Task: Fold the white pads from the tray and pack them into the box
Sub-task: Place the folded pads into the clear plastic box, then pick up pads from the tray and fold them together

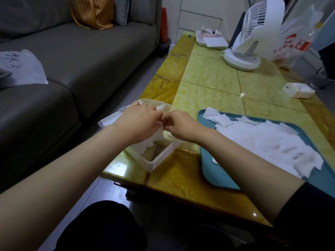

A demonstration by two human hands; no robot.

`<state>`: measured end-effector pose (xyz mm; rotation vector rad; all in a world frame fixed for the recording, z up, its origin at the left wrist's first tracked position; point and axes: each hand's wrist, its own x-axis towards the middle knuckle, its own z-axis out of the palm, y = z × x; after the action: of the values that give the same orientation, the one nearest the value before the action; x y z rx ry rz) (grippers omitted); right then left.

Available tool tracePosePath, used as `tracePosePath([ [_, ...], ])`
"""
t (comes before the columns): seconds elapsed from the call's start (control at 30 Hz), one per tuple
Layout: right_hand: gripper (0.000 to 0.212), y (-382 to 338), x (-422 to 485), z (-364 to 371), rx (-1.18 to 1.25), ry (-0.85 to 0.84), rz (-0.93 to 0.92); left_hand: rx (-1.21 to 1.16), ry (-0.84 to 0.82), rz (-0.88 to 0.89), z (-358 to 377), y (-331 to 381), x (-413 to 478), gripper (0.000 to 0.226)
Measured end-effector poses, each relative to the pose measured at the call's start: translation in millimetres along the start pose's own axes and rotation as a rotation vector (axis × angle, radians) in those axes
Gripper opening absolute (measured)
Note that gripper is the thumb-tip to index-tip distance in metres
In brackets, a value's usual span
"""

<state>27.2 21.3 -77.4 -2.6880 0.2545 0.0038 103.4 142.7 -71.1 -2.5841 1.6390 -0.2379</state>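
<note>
A clear plastic box (157, 160) stands at the table's left edge, its open lid (110, 119) hanging off to the left. Both hands are over the box. My left hand (139, 122) and my right hand (178, 126) meet above it, and both pinch one white pad (157, 137), whose lower part hangs into the box. More white pads (148, 145) lie inside the box, partly hidden by my hands. To the right, a teal tray (208, 160) holds a loose heap of several white pads (262, 140).
The yellow-green table (208, 78) carries a white fan (253, 33), a red-printed plastic bag (293, 44), a tissue pack (298, 90) and a far tray with white sheets (212, 39). A grey sofa (63, 60) lies to the left, across a narrow floor gap.
</note>
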Motion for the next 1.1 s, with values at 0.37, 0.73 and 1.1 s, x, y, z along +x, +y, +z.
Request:
tracePosePath([
  [0.37, 0.026, 25.0, -45.6, -25.7, 0.045, 0.403, -0.015, 0.142, 0.021, -0.073, -17.8, 24.0, 3.2, 0.034],
  [0.73, 0.055, 125.6, -124.5, -32.0, -0.129, 0.144, 0.403, -0.126, 0.081, 0.090, -13.2, 139.9, 22.2, 0.030],
  [1.1, 0.042, 123.6, -135.4, -33.1, -0.100, 0.263, 0.316, -0.276, -0.005, 0.017, 27.9, 154.8, 29.5, 0.027],
])
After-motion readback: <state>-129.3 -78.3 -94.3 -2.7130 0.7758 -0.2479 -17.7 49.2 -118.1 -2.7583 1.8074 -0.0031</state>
